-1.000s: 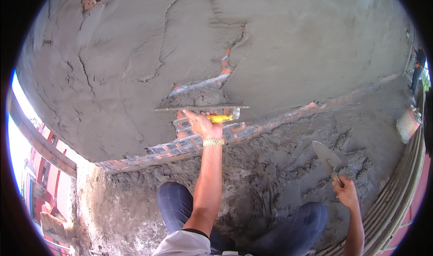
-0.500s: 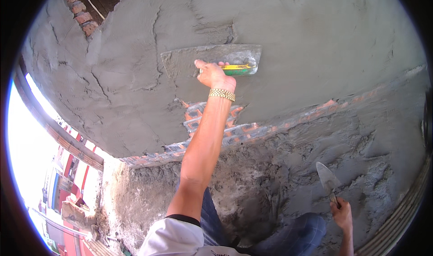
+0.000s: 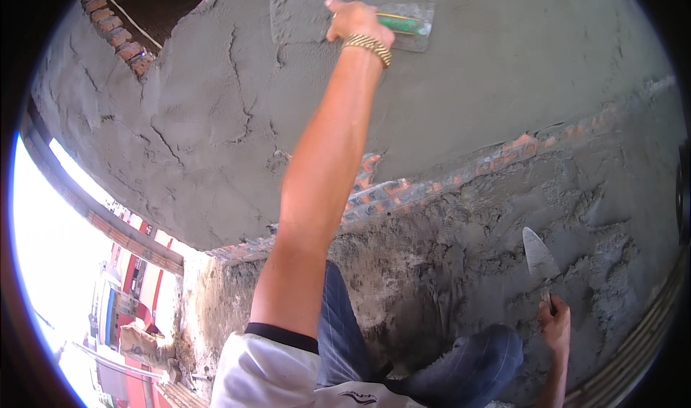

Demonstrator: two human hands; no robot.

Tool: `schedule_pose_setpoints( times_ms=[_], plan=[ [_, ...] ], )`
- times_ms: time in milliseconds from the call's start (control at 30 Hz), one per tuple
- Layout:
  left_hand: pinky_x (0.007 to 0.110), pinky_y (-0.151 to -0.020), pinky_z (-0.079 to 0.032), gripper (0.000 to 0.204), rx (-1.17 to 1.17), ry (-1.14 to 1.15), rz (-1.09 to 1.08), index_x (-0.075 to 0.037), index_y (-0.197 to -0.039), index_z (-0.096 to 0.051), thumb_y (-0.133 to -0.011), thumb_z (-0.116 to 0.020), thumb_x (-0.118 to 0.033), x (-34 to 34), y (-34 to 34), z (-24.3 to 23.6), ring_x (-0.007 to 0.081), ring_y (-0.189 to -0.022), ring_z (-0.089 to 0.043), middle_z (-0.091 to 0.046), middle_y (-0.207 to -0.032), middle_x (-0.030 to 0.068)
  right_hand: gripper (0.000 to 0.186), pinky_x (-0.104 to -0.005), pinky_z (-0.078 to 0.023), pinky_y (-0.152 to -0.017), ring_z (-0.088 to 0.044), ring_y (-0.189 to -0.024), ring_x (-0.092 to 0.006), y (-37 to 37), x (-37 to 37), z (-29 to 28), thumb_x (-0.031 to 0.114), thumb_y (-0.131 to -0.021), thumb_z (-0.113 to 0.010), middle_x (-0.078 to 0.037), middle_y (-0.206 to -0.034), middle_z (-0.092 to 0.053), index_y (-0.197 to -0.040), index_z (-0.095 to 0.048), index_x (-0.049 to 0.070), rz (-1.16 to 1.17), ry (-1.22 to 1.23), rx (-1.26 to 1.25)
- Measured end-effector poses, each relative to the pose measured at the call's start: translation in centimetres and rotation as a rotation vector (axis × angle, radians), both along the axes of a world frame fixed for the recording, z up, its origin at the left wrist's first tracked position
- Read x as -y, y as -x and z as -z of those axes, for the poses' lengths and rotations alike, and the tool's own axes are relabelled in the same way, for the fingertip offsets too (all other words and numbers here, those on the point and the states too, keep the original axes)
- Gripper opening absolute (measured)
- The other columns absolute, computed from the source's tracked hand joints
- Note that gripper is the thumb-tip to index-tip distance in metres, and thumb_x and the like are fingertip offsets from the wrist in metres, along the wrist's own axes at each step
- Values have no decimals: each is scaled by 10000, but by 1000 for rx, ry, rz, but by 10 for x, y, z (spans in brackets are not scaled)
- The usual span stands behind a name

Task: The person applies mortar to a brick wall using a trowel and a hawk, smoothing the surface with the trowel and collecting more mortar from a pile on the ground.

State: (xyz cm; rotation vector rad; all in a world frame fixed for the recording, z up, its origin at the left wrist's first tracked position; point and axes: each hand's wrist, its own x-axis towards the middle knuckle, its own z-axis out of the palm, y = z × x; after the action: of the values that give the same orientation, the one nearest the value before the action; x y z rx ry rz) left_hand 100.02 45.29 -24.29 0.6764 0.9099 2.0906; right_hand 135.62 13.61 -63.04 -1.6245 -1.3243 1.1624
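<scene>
Float (image 3: 403, 25), gripped by left hand (image 3: 355, 21), has slid up the plaster (image 3: 504, 70), likely spreading it higher; right hand (image 3: 555, 326) clasps trowel (image 3: 538, 255) over mortar (image 3: 601, 260); brick (image 3: 394, 186) lower down stays bare.

A left arm (image 3: 322, 170) bars passage along the plastered wall (image 3: 518, 62) before us; right of it, room opens toward a pointed trowel (image 3: 538, 255).

Flat trowel (image 3: 407, 24): wide grey rectangular plate, mortar-smeared, green-and-yellow handle; gripped at upper centre, long edges near level, right end slightly lower.
Pointed trowel (image 3: 539, 255): grey tapered blade, gripped by its handle at lower right, tip toward upper left.
</scene>
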Motion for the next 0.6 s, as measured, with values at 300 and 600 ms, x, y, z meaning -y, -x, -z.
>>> schedule_pose_setpoints(
  times_ms=[300,600],
  plan=[
    [376,-919,-500,463,-1239,290,467,62,-1208,-562,-898,-718,-244,1,-178,243,299,-1035,-663,-669,-1114,204,283,-333,-404,-436,-522,-497,-119,-58,-82,71,236,-988,-566,-58,-615,-547,-907,-606,-32,174,33,152],
    [289,-530,-513,651,-430,1149,489,0,-1103,-621,-940,-567,-628,197,112,530,137,-597,-599,-607,-789,32,470,-539,-541,-827,-670,-975,-455,-84,-232,128,432,-1021,-501,-271,-1009,-698,-1245,-599,31,117,-5,830]
  ],
)
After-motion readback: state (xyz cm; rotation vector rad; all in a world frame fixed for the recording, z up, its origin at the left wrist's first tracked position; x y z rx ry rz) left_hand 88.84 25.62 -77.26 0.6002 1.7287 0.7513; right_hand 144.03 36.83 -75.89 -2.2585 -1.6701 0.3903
